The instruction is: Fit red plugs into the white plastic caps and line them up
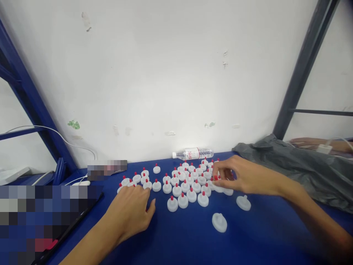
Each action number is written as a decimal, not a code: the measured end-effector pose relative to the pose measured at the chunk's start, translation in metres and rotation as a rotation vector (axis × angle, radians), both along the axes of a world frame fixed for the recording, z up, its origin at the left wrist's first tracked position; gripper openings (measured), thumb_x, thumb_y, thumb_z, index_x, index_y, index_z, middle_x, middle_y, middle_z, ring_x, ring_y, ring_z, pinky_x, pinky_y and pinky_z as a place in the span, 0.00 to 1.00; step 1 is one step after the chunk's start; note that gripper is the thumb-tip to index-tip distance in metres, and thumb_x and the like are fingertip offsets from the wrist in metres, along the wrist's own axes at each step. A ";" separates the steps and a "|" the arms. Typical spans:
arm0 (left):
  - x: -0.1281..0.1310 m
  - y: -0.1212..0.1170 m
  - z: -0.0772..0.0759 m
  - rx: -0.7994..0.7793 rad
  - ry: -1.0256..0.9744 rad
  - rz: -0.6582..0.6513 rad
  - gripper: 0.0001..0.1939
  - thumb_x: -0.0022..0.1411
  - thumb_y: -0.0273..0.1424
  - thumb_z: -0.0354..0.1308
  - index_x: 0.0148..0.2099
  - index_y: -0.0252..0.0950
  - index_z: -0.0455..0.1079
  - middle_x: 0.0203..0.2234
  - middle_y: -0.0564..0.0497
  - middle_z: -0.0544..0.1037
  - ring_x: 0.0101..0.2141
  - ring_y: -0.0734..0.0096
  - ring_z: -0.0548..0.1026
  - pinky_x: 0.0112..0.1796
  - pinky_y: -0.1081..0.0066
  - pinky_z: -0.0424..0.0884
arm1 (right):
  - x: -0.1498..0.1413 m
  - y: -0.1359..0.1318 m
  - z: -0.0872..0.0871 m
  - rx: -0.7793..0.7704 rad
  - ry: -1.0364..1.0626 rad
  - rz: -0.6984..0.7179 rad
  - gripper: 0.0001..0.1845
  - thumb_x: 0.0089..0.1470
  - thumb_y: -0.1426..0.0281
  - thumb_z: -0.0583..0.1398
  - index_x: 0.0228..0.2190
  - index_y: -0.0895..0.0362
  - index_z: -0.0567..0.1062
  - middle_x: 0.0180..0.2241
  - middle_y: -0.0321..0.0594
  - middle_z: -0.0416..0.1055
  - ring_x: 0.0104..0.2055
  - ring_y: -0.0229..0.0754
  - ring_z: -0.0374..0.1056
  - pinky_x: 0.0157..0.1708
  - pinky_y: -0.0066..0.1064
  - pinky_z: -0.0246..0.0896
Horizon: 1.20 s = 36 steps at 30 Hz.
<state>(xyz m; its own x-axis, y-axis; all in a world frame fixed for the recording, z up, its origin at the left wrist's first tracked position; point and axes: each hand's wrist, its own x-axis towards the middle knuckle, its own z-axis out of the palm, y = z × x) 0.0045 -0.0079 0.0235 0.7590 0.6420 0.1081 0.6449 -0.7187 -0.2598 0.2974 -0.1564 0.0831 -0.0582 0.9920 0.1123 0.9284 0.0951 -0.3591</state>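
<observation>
White round plastic caps [177,190] with small red tips stand upright in a loose cluster on the blue table. My right hand [234,175] is over the cluster's right side, thumb and forefinger pinched at a red tip [215,178]. Whether that tip sits on a cap cannot be made out. My left hand [132,206] is curled at the left caps, thumb slightly apart; its fingers are mostly hidden, with a speck of red beside the thumb. Two white caps without red tips lie at the right: one tilted cap [243,202] and one nearer cap [220,222].
A clear plastic bottle [191,153] lies against the wall behind the caps. Grey plastic sheeting [275,165] covers the right side. A dark-edged, blurred-out object [82,213] is at left, near white cables. Another person's arm [311,143] shows at far right.
</observation>
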 end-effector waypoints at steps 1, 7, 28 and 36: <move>0.000 0.000 -0.003 -0.007 0.020 0.011 0.19 0.66 0.38 0.44 0.34 0.35 0.74 0.29 0.39 0.79 0.31 0.46 0.78 0.32 0.55 0.68 | 0.004 -0.001 0.001 -0.063 0.001 -0.005 0.12 0.58 0.59 0.60 0.29 0.54 0.75 0.23 0.34 0.74 0.26 0.38 0.68 0.25 0.27 0.56; -0.003 0.003 -0.013 -0.068 0.088 -0.017 0.18 0.64 0.28 0.43 0.32 0.34 0.74 0.27 0.38 0.79 0.29 0.47 0.79 0.31 0.56 0.70 | 0.019 0.004 -0.015 -0.402 0.069 -0.014 0.10 0.51 0.62 0.64 0.36 0.52 0.79 0.29 0.34 0.78 0.27 0.39 0.71 0.24 0.26 0.57; 0.006 -0.007 -0.018 -0.030 -0.289 -0.411 0.12 0.73 0.28 0.45 0.50 0.42 0.68 0.41 0.51 0.75 0.31 0.72 0.75 0.25 0.74 0.59 | 0.031 -0.014 -0.006 0.076 0.057 0.021 0.12 0.63 0.60 0.57 0.34 0.53 0.76 0.36 0.41 0.77 0.38 0.44 0.74 0.38 0.33 0.70; 0.006 -0.013 -0.020 0.011 -0.520 -0.570 0.13 0.72 0.25 0.47 0.54 0.41 0.66 0.40 0.51 0.76 0.29 0.77 0.75 0.24 0.77 0.62 | -0.028 0.003 -0.030 0.340 0.022 0.181 0.03 0.63 0.70 0.58 0.39 0.51 0.72 0.46 0.40 0.74 0.51 0.45 0.70 0.47 0.37 0.69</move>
